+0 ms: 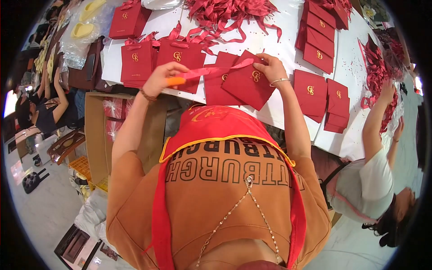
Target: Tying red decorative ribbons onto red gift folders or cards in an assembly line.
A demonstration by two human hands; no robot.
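Observation:
My right hand [272, 71] grips the upper right corner of a dark red paper gift bag [248, 84] with a gold emblem. The bag lies tilted over another red bag near the table's edge. A pinkish-red ribbon [209, 71] runs from the bag's top across to my left hand [165, 79], which is closed around its end. Something small and orange [176, 81] shows at my left fingers; whether it is a tool or a finger cover I cannot tell. Behind my left hand stand red bags [180, 53] with ribbon handles.
A heap of loose red ribbons [227, 15] lies at the table's far side. Bag stacks [310, 92] are to the right, with a long row [318, 33] behind them. An open cardboard box [96, 135] stands below left. A co-worker [360, 184] handles ribbons at right.

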